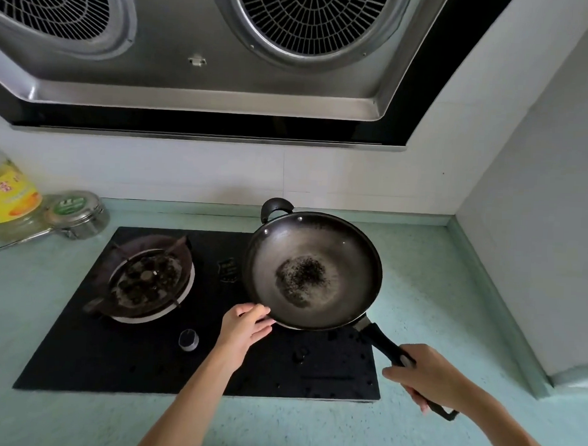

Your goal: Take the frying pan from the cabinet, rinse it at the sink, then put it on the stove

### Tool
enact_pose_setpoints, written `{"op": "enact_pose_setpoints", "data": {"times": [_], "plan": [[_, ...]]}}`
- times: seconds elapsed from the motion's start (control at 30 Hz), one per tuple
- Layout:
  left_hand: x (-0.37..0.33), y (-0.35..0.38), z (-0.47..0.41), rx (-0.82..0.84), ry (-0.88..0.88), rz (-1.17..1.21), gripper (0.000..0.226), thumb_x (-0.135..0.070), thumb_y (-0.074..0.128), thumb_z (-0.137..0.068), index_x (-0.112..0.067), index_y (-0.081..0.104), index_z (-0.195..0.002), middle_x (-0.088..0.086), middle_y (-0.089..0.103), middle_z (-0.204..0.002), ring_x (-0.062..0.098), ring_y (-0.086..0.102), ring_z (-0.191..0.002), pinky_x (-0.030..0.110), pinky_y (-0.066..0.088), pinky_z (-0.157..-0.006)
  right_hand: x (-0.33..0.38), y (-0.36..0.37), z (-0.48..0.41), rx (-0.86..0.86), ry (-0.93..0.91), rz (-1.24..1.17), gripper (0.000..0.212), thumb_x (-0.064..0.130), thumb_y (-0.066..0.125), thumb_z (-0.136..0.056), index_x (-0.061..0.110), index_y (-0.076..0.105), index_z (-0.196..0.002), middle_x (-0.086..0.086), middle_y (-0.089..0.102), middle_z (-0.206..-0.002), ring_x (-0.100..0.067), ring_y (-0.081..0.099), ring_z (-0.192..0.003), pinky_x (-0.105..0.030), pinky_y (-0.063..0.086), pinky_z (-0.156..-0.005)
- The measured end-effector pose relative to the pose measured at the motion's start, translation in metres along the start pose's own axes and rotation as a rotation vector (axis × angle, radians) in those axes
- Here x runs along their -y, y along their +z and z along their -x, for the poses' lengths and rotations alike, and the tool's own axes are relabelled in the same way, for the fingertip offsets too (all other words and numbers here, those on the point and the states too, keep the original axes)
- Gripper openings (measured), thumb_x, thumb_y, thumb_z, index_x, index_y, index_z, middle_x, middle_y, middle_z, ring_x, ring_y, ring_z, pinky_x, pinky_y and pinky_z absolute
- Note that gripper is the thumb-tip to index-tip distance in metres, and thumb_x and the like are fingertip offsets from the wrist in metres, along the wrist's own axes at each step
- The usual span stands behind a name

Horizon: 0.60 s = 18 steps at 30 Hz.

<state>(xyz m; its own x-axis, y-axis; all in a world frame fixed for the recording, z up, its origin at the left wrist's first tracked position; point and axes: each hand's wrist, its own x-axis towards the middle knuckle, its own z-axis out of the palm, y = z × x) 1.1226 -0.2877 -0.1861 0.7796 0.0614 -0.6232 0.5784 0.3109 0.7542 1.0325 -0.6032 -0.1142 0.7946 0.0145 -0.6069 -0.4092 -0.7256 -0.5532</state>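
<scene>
The dark frying pan point(312, 271) sits over the right side of the black glass stove point(118, 360), with dark specks in its bowl and a small loop handle at its far rim. My right hand point(427, 373) is closed around the pan's long black handle. My left hand point(246, 328) touches the pan's near left rim with its fingertips, fingers spread. The right burner is hidden under the pan. Water drops dot the glass beside it.
The left burner point(150, 282) is bare. A knob point(189, 339) stands on the stove's front. An oil bottle point(7, 198) and a metal tin point(75, 213) stand at the back left. A range hood point(205, 57) hangs overhead. A white wall point(538, 233) closes the right.
</scene>
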Motion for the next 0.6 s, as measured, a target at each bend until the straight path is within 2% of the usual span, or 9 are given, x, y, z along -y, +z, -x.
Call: {"op": "enact_pose_setpoints", "data": {"times": [0.1,0.2,0.27,0.33,0.4,0.5,0.57,0.6], "plan": [[0.001,-0.005,0.001,0.045,0.005,-0.011,0.031,-0.007,0.070,-0.088,0.003,0.058,-0.115,0.023,0.069,-0.107,0.033,0.073,-0.097,0.045,0.056,-0.092,0.002,0.003,-0.003,-0.033,0.019,0.069,0.028,0.025,0.065,-0.089,-0.001,0.057,-0.088,-0.002,0.064,-0.058,-0.013,0.057,-0.042,-0.026,0.053,-0.053],[0.001,-0.010,-0.002,0.072,0.009,-0.165,0.032,-0.017,0.074,-0.086,-0.003,0.061,-0.112,0.021,0.072,-0.105,0.030,0.075,-0.091,0.045,0.058,-0.089,0.002,0.007,-0.001,-0.101,0.051,0.162,0.023,0.029,0.060,-0.091,0.006,0.057,-0.091,-0.002,0.064,-0.068,-0.011,0.060,-0.049,-0.026,0.052,-0.053],[-0.001,-0.014,-0.004,0.097,-0.001,-0.282,0.035,-0.029,0.074,-0.086,-0.009,0.062,-0.111,0.017,0.074,-0.104,0.027,0.076,-0.088,0.045,0.059,-0.087,0.006,0.012,0.004,-0.200,0.052,0.246,0.019,0.031,0.058,-0.092,0.012,0.057,-0.093,-0.003,0.064,-0.073,-0.012,0.056,-0.052,-0.026,0.044,-0.050],[-0.002,-0.016,-0.004,0.105,-0.001,-0.399,0.039,-0.040,0.071,-0.087,-0.012,0.062,-0.111,0.014,0.075,-0.102,0.025,0.076,-0.086,0.044,0.060,-0.085,0.011,0.019,0.012,-0.307,0.040,0.332,0.015,0.032,0.057,-0.093,0.018,0.057,-0.099,0.000,0.061,-0.075,-0.011,0.049,-0.055,-0.022,0.035,-0.048],[0.001,-0.017,0.002,0.117,0.072,-0.538,0.044,-0.049,0.059,-0.093,-0.011,0.061,-0.114,0.012,0.075,-0.101,0.023,0.076,-0.085,0.044,0.060,-0.084,0.014,0.027,0.022,-0.344,0.022,0.381,0.019,0.031,0.058,-0.094,0.019,0.055,-0.109,0.003,0.058,-0.081,-0.012,0.049,-0.061,-0.021,0.035,-0.050],[0.001,-0.020,0.018,0.223,0.269,-0.909,0.054,-0.059,0.037,-0.097,-0.016,0.063,-0.117,0.003,0.074,-0.098,0.014,0.073,-0.084,0.041,0.056,-0.088,0.014,0.034,0.046,-0.370,0.021,0.378,0.039,0.029,0.061,-0.094,0.018,0.046,-0.129,0.002,0.056,-0.099,-0.012,0.052,-0.081,-0.022,0.040,-0.065],[0.001,-0.023,0.035,0.326,0.366,-1.186,0.057,-0.062,0.033,-0.097,-0.019,0.062,-0.119,-0.003,0.072,-0.097,0.011,0.070,-0.088,0.038,0.053,-0.091,0.011,0.048,0.068,-0.421,0.034,0.351,0.059,0.028,0.061,-0.094,0.020,0.034,-0.146,-0.004,0.054,-0.124,-0.018,0.053,-0.107,-0.028,0.045,-0.086],[0.000,-0.025,0.043,0.362,0.405,-1.302,0.055,-0.061,0.034,-0.097,-0.020,0.061,-0.121,-0.004,0.072,-0.097,0.012,0.069,-0.090,0.038,0.052,-0.092,0.008,0.057,0.080,-0.472,0.036,0.349,0.066,0.027,0.061,-0.094,0.022,0.029,-0.151,-0.007,0.048,-0.140,-0.023,0.047,-0.124,-0.033,0.043,-0.100]]}}
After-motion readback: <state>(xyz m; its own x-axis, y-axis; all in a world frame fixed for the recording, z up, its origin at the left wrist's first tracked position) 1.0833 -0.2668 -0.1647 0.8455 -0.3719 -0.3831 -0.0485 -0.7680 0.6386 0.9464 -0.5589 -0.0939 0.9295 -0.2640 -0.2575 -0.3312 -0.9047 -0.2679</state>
